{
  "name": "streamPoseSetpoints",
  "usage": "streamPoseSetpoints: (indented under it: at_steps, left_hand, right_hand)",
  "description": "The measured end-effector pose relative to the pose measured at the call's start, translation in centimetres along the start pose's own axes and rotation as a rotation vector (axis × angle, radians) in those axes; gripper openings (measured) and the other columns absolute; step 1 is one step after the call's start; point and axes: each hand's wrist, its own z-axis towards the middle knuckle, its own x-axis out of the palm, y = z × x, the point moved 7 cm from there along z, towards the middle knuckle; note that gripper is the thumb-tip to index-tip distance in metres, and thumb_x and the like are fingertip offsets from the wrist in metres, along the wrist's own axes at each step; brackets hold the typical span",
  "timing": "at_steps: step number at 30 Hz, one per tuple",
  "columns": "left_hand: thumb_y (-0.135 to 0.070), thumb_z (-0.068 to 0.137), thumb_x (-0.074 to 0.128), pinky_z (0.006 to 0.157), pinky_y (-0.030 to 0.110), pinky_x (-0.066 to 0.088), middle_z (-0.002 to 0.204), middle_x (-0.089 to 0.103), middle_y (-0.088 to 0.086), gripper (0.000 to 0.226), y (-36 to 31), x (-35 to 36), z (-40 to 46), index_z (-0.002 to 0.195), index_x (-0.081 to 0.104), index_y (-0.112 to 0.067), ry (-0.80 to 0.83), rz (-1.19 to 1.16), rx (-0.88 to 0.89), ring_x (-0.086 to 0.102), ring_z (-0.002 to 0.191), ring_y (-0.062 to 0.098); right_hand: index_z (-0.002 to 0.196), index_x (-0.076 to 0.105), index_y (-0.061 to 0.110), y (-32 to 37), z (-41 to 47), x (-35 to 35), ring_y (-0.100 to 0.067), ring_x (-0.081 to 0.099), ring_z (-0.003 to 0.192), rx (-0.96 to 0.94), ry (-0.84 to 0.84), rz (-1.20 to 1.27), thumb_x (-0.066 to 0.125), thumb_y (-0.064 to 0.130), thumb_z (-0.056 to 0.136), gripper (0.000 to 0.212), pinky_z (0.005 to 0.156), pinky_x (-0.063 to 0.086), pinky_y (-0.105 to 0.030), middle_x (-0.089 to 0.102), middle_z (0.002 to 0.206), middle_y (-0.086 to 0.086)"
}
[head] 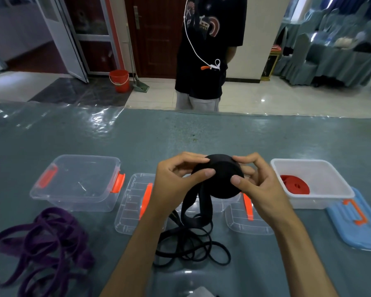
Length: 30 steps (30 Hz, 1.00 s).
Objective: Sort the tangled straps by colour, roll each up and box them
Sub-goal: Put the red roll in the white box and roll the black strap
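Black strap roll (217,176) held between both hands, left hand (176,181) and right hand (259,183) pinching its sides, loose tail dropping to tabletop (201,138).

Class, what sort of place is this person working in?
Probably a banquet or function hall: cloth-covered chairs stand at the back right, the floor is polished tile, and the long table has a plastic-covered cloth.

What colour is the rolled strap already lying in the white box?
Red; the rolled strap shows best in the head view, inside the white box.
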Motion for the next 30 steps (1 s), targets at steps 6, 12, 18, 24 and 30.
streamPoseSetpoints:
  at_steps: [6,12,18,24,30]
  left_hand:
    - [-0.016,0.086,0.087,0.089,0.023,0.058,0.111,0.079,0.002,0.028,0.6,-0.1,-0.1,0.111,0.077,-0.025,0.072,0.037,-0.061,0.076,0.108,0.021]
    - [-0.017,0.081,0.09,0.091,0.031,0.06,0.113,0.077,0.004,0.033,0.8,-1.0,-0.1,0.111,0.082,-0.026,0.087,0.068,-0.018,0.074,0.111,0.026]
    - [-0.021,0.079,0.092,0.092,0.033,0.061,0.111,0.079,-0.004,0.029,1.6,-0.3,-0.3,0.102,0.082,-0.036,0.057,0.14,-0.01,0.074,0.113,0.019]
    - [-0.05,0.078,0.089,0.104,0.026,0.053,0.12,0.076,-0.012,0.076,4.8,-0.3,-1.3,0.145,0.052,-0.05,0.223,0.303,-0.126,0.071,0.117,0.01]
    - [-0.048,0.073,0.093,0.095,0.023,0.048,0.111,0.075,-0.017,0.057,11.3,-4.5,-3.3,0.123,0.067,-0.049,0.293,0.533,-0.363,0.07,0.108,0.002]
  right_hand:
    - [0.131,0.069,0.029,0.6,0.0,0.9,-0.03,0.077,0.107,-0.075,-0.032,-0.056,0.086,0.03,0.085,0.048,0.085,0.064,-0.034,0.079,0.116,-0.012]
    - [0.102,0.063,0.024,-0.7,0.1,1.4,-0.032,0.078,0.098,-0.015,-0.017,-0.011,0.079,0.011,0.086,0.026,0.078,0.064,-0.035,0.078,0.113,-0.019]
    - [0.127,0.068,0.03,0.1,0.1,0.7,-0.032,0.079,0.097,-0.019,0.08,-0.189,0.084,0.026,0.085,0.045,0.082,0.066,-0.04,0.079,0.114,-0.011]
    - [0.116,0.079,0.034,0.6,-0.6,-0.7,-0.019,0.078,0.106,-0.153,-0.151,-0.127,0.088,0.022,0.081,0.039,0.084,0.062,-0.024,0.081,0.114,0.0]
    - [0.118,0.078,0.033,1.6,-0.6,-2.6,-0.024,0.079,0.102,-0.167,-0.332,-0.037,0.081,0.019,0.082,0.038,0.077,0.064,-0.029,0.081,0.109,-0.004]
